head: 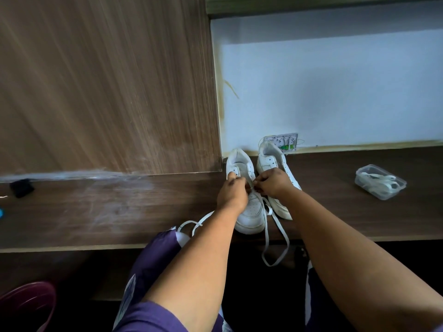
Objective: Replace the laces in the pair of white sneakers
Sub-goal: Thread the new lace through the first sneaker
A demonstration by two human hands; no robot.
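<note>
Two sneakers [254, 188] side by side on the desk [119, 212] — a lidded box [380, 182] well right.

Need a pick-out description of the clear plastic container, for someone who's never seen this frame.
Start at the dark wooden desk below the pale blue wall. Right of the pair of white sneakers, standing apart from them, is a small clear plastic container. It is the only see-through thing on the desk, and white laces lie coiled inside it.
</note>
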